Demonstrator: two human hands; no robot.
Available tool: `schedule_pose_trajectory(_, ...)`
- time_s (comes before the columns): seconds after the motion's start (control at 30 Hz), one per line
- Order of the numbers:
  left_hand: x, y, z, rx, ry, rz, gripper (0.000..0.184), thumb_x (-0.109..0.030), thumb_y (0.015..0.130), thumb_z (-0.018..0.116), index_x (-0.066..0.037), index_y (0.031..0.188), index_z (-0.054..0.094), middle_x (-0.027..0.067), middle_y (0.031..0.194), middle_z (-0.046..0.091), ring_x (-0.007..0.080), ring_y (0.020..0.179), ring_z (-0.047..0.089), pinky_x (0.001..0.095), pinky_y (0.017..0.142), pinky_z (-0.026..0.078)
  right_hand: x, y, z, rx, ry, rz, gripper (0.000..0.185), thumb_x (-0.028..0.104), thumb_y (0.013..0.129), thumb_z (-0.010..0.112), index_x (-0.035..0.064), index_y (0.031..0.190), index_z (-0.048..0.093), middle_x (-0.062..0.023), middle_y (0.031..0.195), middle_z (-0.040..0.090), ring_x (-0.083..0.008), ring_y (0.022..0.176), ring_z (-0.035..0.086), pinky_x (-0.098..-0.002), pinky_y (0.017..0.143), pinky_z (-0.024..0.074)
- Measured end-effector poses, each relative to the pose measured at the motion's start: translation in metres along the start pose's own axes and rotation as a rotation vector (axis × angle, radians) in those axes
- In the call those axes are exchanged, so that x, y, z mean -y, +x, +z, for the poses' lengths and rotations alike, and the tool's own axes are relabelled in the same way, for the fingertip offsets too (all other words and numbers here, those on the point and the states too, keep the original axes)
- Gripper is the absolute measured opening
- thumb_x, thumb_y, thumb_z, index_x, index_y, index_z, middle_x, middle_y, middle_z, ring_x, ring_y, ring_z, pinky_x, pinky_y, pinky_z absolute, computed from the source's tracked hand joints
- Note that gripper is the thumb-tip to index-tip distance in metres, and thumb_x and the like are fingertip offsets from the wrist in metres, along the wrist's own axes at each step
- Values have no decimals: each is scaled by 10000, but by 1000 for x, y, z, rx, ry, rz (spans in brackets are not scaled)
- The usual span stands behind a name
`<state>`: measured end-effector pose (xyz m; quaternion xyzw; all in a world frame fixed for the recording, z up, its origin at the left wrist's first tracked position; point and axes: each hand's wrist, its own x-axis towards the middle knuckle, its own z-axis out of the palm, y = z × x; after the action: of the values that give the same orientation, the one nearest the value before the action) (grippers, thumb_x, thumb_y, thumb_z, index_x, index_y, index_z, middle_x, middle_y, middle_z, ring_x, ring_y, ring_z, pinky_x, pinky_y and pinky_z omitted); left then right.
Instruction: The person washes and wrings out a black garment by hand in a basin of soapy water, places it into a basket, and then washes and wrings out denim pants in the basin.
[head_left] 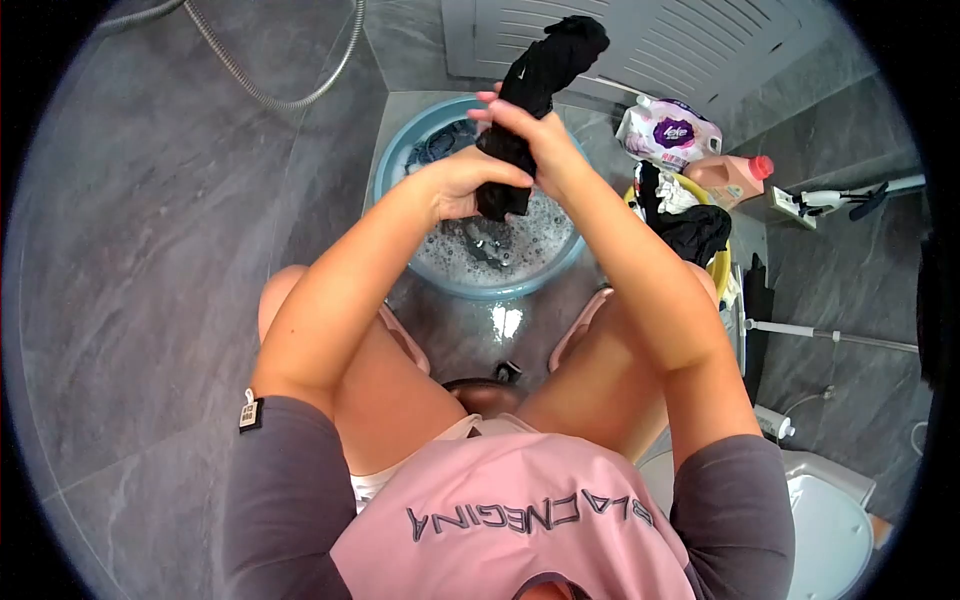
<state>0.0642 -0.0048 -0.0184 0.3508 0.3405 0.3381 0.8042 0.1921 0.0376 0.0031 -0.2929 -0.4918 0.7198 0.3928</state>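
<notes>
Left hand (pixel 455 188) and right hand (pixel 540 138) above a basin (pixel 497 292)

Both hands are on one garment (pixel 556 66), the right hand farther forward along it; its far end extends beyond the right hand. The basin sits on the floor (pixel 150 340) below, with suds (pixel 470 258) in it and a cloth (pixel 448 140) ahead of the left hand. To the right of the right hand, a tub (pixel 722 266) holds clothes (pixel 697 232). Just beyond the tub are a bottle (pixel 722 180) and, left of it, a detergent pack (pixel 672 132). A slatted panel (pixel 690 45) lies ahead of both hands; a hose (pixel 255 92), forward and well left; a toilet (pixel 830 525), behind and well right.
</notes>
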Motion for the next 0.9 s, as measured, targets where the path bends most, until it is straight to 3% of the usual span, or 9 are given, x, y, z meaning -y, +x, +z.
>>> schedule_pose_trajectory(0.07, 9, 4, 2, -20, 17, 48, 374, 9, 732, 618, -40, 1087, 510, 48, 908, 566, 170, 796, 578, 310, 654, 489, -2, 0, -3, 22, 148, 22, 363, 158, 801, 638, -6, 1083, 480, -155, 1033, 596, -240, 886, 605, -347, 772, 489)
schedule_pose_trajectory(0.17, 28, 8, 9, -101, -4, 44, 356, 27, 732, 605, -23, 1073, 517, 73, 972, 583, 206, 883, 588, 337, 747, 484, -10, -7, 2, -91, 67, 19, 275, 100, 774, 628, -5, 999, 511, -116, 839, 613, -199, 734, 605, -310, 683, 489)
schedule_pose_trajectory(0.23, 26, 0, 16, 7, -71, 32, 320, 22, 746, 591, -4, 1057, 522, 112, 974, 593, 245, 876, 603, 356, 735, 497, -9, -10, 7, -113, 4, -6, 207, 72, 758, 631, 6, 916, 515, -93, 785, 593, -177, 683, 586, -299, 638, 476)
schedule_pose_trajectory(0.43, 27, 2, 16, -44, -84, -173, 137, -25, 758, 584, -7, 885, 536, 83, 737, 558, 170, 589, 561, 264, 423, 415, -19, -8, 6, -180, -103, -26, 155, 65, 721, 635, 30, 819, 519, -50, 686, 548, -133, 601, 532, -270, 570, 433)
schedule_pose_trajectory(0.5, 31, 3, 21, -251, 115, -170, 78, -51, 743, 593, -25, 774, 526, 54, 623, 505, 121, 475, 484, 239, 346, 320, -30, -2, 3, -191, -150, -29, 153, 85, 712, 637, 27, 806, 531, -41, 673, 548, -129, 600, 528, -261, 575, 430)
schedule_pose_trajectory(0.57, 36, 6, 22, -277, 125, -124, 85, -65, 727, 601, -36, 718, 522, 40, 563, 484, 121, 406, 448, 251, 312, 294, -42, 5, -1, -213, -423, -236, 237, 101, 694, 645, 16, 881, 527, -44, 737, 565, -138, 644, 543, -267, 613, 442)
schedule_pose_trajectory(0.6, 39, 9, 19, -317, 164, -109, 88, -69, 728, 598, -38, 709, 518, 37, 551, 478, 120, 385, 431, 252, 304, 280, -33, 0, 4, -219, -561, -183, 497, 139, 654, 665, -16, 1088, 480, -142, 933, 610, -245, 866, 583, -340, 797, 450)
schedule_pose_trajectory(0.73, 49, 16, 15, -415, 306, -67, 93, -99, 740, 593, -47, 721, 517, 23, 528, 467, 116, 358, 394, 271, 310, 257, -43, 1, 4, -253, -739, -309, 513, 136, 642, 645, -16, 1105, 484, -142, 952, 611, -238, 871, 585, -325, 791, 451)
schedule_pose_trajectory(0.9, 54, 15, 15, -458, 450, -27, 109, -123, 741, 607, -47, 770, 535, 8, 557, 490, 93, 407, 412, 284, 357, 283, -50, 1, 1, -243, -885, -223, 579, 143, 637, 636, -11, 1165, 454, -225, 1027, 591, -351, 978, 572, -356, 836, 439)
